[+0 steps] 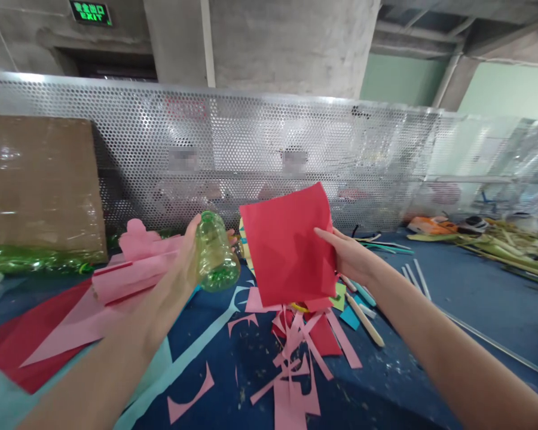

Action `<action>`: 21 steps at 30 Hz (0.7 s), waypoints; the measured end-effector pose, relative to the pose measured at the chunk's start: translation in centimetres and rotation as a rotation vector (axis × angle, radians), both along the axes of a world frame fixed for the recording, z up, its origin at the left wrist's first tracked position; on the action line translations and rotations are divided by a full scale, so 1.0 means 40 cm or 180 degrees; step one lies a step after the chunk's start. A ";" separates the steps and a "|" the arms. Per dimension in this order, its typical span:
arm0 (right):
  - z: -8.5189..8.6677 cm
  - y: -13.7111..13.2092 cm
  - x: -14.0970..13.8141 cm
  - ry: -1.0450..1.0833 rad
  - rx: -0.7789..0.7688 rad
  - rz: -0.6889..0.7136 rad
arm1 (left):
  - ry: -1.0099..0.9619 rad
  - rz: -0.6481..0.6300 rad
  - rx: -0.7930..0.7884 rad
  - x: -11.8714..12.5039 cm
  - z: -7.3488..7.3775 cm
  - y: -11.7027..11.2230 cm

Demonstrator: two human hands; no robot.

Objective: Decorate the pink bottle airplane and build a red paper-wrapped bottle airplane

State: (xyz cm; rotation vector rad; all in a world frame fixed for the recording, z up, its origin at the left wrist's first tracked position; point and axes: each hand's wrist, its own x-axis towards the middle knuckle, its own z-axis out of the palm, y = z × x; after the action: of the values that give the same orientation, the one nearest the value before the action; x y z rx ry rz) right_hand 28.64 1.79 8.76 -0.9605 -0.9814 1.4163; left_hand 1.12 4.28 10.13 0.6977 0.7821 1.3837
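Note:
My left hand (pixel 196 243) is closed around a clear green plastic bottle (pixel 216 254), which tilts a little above the table. A sheet of red paper (pixel 289 245) hangs upright from my right hand (pixel 341 251), its thumb on the near face and the other fingers mostly hidden behind. Under the red sheet lies a heap of pink paper scraps (pixel 296 352) with red pieces among them. Beside my left forearm rest rolled pink sheets (pixel 134 272) and a larger red sheet (pixel 9 340).
A perforated metal panel (pixel 251 137) stands across the back, a cardboard sheet (pixel 40 185) leaning at its left. Light blue paper (pixel 192 346) runs along the blue table (pixel 412 370). A wooden stick (pixel 365 322) and thin white rods (pixel 416 279) lie right; dry leaves (pixel 506 251) pile up farther off.

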 end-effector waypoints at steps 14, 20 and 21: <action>-0.038 -0.021 -0.111 0.0929 0.0227 -0.0355 | -0.0250 0.0203 0.0356 0.066 -0.005 -0.019; -0.054 -0.064 -0.159 0.0645 0.0425 0.0438 | -0.0093 0.0454 0.0571 0.050 -0.015 0.005; -0.057 -0.065 -0.154 0.0549 0.0387 0.0579 | -0.0048 0.0462 0.0580 0.042 -0.012 0.008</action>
State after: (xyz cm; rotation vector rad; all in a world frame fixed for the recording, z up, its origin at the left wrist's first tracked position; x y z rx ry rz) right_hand 22.49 -0.82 6.47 -0.6614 -1.0322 1.5436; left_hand 2.79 4.59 9.64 0.7827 0.7116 1.6048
